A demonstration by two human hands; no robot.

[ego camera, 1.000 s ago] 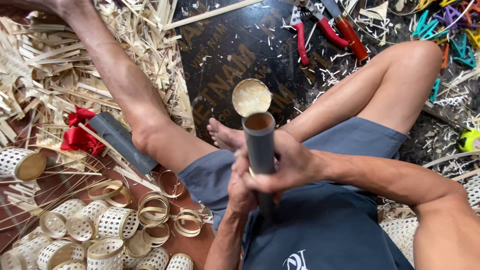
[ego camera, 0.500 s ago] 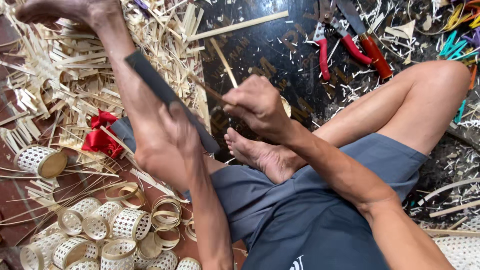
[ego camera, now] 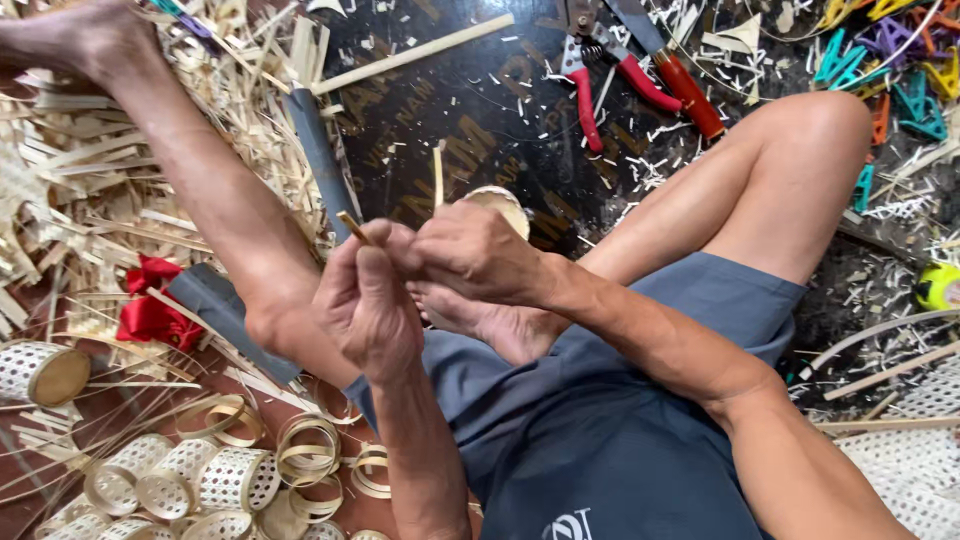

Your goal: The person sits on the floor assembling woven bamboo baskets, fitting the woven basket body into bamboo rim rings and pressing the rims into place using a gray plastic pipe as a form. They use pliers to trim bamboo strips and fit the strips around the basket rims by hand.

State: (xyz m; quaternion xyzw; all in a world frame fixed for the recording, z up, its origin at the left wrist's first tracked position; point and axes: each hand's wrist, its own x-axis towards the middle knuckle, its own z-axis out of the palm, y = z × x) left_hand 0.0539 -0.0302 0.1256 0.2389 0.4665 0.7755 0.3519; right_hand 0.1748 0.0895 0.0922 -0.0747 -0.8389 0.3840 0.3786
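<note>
both hands have drawn together in front of me since half a second ago. my left hand [ego camera: 370, 300] pinches a thin bamboo strip [ego camera: 352, 227]; my right hand [ego camera: 470, 252] grips it too, above my foot [ego camera: 480, 320].

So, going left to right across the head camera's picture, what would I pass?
Woven cup with a wooden base → red ribbon → left hand → right hand → red-handled cutters → yellow-green object at the edge.
</note>
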